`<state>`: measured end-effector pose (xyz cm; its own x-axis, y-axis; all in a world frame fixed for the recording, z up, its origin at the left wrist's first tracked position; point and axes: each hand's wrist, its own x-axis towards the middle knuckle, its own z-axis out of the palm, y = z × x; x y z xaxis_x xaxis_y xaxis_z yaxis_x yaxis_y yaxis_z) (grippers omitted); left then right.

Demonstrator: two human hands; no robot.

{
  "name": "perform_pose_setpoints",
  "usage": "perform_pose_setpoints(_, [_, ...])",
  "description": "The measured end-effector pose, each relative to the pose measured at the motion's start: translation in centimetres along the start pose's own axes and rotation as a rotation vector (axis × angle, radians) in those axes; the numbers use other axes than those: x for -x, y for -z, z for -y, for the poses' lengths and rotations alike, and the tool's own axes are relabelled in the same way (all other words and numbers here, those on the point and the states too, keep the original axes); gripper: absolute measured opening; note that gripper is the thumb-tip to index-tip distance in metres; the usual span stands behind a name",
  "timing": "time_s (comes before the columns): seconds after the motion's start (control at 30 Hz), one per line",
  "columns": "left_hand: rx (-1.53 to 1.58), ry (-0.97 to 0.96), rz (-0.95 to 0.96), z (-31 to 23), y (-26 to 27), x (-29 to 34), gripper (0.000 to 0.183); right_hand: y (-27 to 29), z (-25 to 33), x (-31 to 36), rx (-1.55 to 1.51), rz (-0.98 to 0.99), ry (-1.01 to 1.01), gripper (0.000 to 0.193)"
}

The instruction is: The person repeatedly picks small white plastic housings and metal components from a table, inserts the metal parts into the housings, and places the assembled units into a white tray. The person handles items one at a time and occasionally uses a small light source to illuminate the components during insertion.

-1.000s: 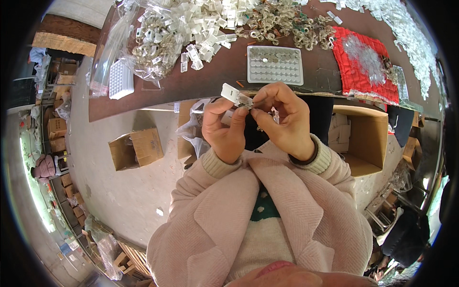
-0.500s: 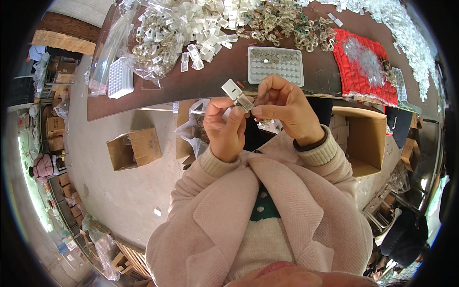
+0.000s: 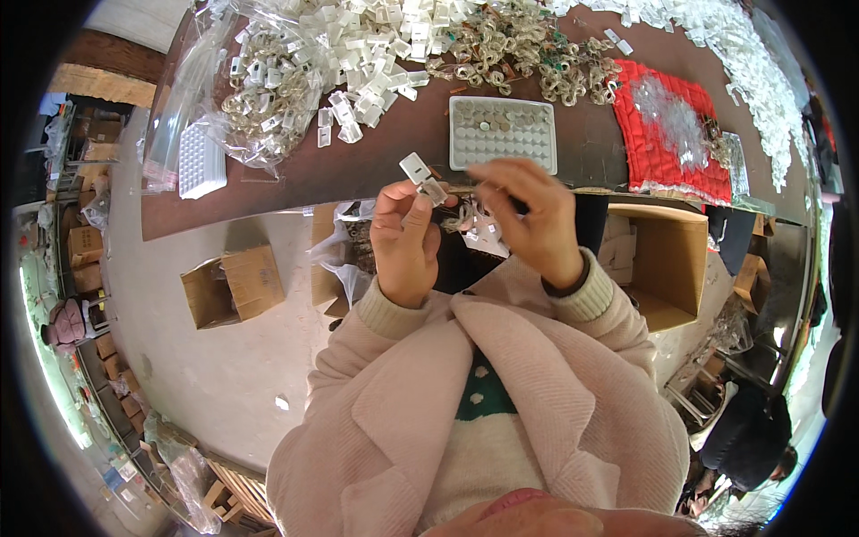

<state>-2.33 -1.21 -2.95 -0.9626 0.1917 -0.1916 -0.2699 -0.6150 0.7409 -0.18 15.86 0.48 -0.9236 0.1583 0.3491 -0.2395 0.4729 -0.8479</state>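
Pinched in my left hand (image 3: 404,255) is a small white plastic case (image 3: 415,168) with its lid swung up. The clear lower part (image 3: 434,191) of the case sits by my thumb and fingertips. A bundle of thin clear wire (image 3: 462,215) hangs beside it, between my hands. My right hand (image 3: 537,224) is apart from the case, thumb and fingers spread, with the fingertips blurred; I see nothing held in it. Just beyond the right fingers lies a white tray (image 3: 510,161) with round pockets, several holding silvery button cells (image 3: 488,121).
Across the table's far side lie a heap of white plastic cases (image 3: 376,76), coiled wire bundles (image 3: 501,49) and a clear bag (image 3: 268,107) of wired pieces. A red cloth (image 3: 640,161) with clear bits lies right. Cardboard boxes (image 3: 255,282) (image 3: 676,268) stand below the table.
My right hand has come away from the case, and its fingers have opened and blurred. The left hand still holds the case. The whole view has shifted slightly.
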Motion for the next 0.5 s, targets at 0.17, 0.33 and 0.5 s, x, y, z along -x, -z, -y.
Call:
perform_pose_setpoints(0.17, [0.000, -0.011, 0.066, -0.5, 0.3, -0.9, 0.014, -0.4, -3.8, -3.6, 0.366, -0.139, 0.123, 0.019])
perform_pose_setpoints(0.33, [-0.017, 0.023, 0.051, -0.7, 0.6, -1.2, 0.015, -1.4, -5.4, -4.7, 0.472, -0.157, 0.181, 0.019])
perform_pose_setpoints(0.5, [-0.001, 0.046, 0.070, -0.8, 0.7, -1.4, 0.014, -1.3, -5.3, -4.7, 0.489, -0.104, 0.102, 0.017])
